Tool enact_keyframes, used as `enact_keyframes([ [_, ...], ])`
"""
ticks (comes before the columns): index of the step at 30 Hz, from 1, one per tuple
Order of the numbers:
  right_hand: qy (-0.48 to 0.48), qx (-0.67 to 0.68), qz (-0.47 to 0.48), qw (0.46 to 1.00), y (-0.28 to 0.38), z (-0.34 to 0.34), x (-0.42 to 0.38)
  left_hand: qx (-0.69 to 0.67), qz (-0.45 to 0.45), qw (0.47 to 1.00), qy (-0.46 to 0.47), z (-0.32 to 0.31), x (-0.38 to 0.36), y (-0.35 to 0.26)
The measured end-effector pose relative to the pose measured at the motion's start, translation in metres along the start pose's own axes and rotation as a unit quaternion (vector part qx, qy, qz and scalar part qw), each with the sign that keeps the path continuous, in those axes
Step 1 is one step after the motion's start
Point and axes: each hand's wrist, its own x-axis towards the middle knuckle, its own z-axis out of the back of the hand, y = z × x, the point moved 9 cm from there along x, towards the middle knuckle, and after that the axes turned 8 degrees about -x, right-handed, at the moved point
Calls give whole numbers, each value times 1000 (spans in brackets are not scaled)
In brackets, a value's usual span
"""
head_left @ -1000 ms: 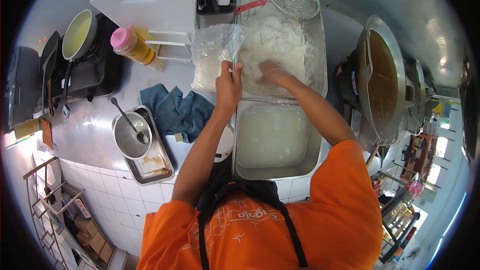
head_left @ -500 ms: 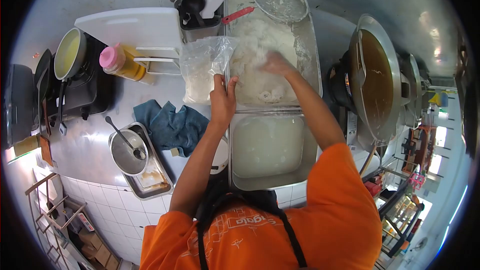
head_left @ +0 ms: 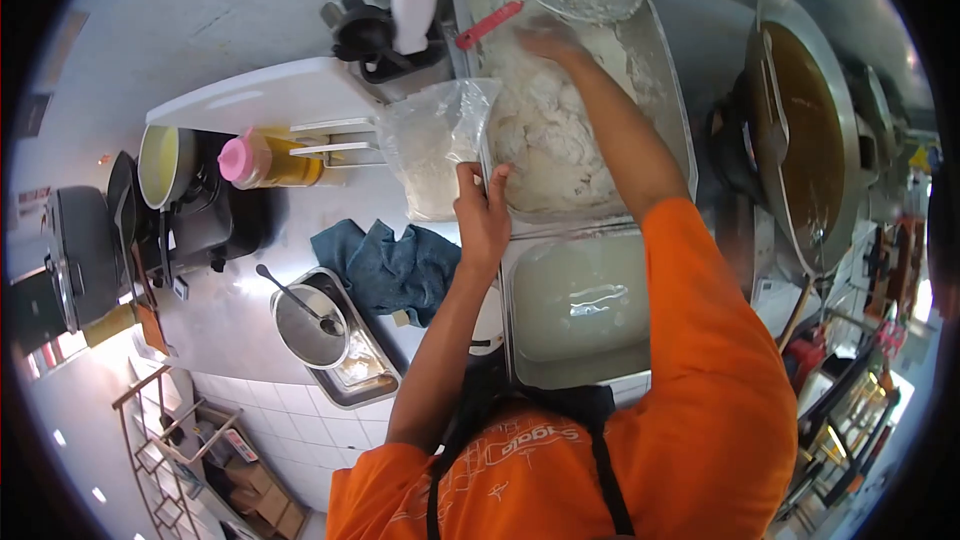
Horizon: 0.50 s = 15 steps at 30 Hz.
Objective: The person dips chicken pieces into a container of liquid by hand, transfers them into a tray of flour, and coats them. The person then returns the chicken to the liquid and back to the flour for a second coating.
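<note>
Thumb and fingers of the left hand (head_left: 483, 218) pinch the metal tray (head_left: 672, 110) at eight o'clock, presumably steadying it, while the right hand (head_left: 550, 40), fingers too blurred to tell, is over its white powder (head_left: 545, 130) toward eleven.

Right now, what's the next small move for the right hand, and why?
I'd probably sweep the right hand toward the body, bringing flour over the lumpy patch. The hand is at the tray's far end, that patch lies nearer, and the left hand is at the left rim.
</note>
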Motion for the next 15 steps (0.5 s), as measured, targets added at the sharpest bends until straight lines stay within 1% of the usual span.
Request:
enact_keyframes([
  [2, 21, -36, 40, 998, 78, 28, -39, -4, -2, 1000, 1, -2, 4, 2],
  [3, 28, -35, 38, 998, 101, 36, -59, -12, -3, 1000, -10, 0, 1, 3],
  [5, 161, -84, 40, 983, 133, 29, -91, -7, 14, 1000, 2, 0, -1, 0],
  [7, 196, -121, 196, 953, 155, 20, -123, -4, 28, 1000, 4, 2, -1, 2],
  [9, 210, -148, 222, 941, 150, 15, -143, 0, -62, 998, -14, 4, 1, -5],
  [10, 259, -138, 288, 912, 151, 15, -148, -2, -40, 999, -9, 4, 0, 0],
  [11, 290, -207, 326, 876, 145, 10, -144, -4, -21, 1000, -8, 3, 1, 3],
  [12, 334, -238, 242, 879, 77, -26, -108, 11, -20, 1000, 5, -4, 1, 7],
  [13, 223, -213, 106, 945, 63, 0, -97, 32, -17, 999, 8, -7, 3, 16],
  [14, 96, -239, 111, 960, 61, 16, -86, 27, 5, 998, 56, -16, 1, 34],
  [15, -31, -258, 106, 960, 57, 34, -82, 49, -73, 996, 30, -19, -3, 32],
])
